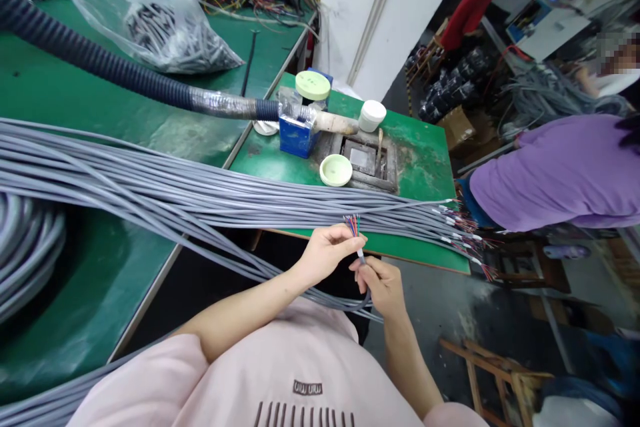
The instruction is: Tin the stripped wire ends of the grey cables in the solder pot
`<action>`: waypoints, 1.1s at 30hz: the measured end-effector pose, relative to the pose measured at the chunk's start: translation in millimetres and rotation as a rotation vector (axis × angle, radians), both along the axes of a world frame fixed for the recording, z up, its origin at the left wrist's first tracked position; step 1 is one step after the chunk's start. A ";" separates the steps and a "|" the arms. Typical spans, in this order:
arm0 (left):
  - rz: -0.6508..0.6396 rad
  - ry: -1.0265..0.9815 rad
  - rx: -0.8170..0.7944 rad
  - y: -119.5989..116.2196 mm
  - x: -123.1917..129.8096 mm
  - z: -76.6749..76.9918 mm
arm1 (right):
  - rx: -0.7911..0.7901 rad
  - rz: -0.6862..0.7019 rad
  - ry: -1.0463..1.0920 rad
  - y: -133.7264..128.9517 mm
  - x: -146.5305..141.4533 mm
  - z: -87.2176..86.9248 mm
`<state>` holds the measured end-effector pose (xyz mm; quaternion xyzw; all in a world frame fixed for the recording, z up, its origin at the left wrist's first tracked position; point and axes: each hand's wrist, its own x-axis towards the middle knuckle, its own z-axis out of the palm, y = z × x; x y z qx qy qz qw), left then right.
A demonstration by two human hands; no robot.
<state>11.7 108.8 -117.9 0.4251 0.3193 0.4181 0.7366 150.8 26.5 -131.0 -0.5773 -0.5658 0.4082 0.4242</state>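
Observation:
Between my hands is the end of a grey cable (362, 260), its thin coloured wires (353, 223) fanned out at the top above a white band. My left hand (331, 248) pinches the base of those wires between thumb and fingers. Just below, my right hand (382, 282) is closed around the grey sheath, and the cable bends down beneath it. Right behind my hands lies a long bundle of grey cables (240, 197) across the green tables, with stripped, coloured wire ends (463, 230) at the right edge.
A ribbed black hose (125, 80) ends by a blue box (296, 136). Near it are a soldering pot (363, 157), a pale green dish (335, 170) and a white tub (372, 115). Left stands a plastic bag (155, 23) of parts. A co-worker in purple (555, 173) is at the right.

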 end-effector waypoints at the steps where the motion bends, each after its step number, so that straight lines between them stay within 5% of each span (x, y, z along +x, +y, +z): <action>1: 0.008 0.010 0.006 -0.1 -0.1 0.7 | 0.000 -0.001 0.008 -0.4 0.0 -0.9; 25: -0.104 -0.002 -0.026 -0.5 4.2 -10.0 | -0.038 -0.040 0.001 -8.4 4.2 -5.7; 29: -0.223 0.083 0.031 6.1 -5.6 -13.1 | -0.116 -0.197 -0.093 -35.3 42.3 -3.7; 33: -0.049 0.358 0.445 22.3 -23.0 -15.9 | -0.425 -0.415 -0.386 -81.7 108.1 -14.3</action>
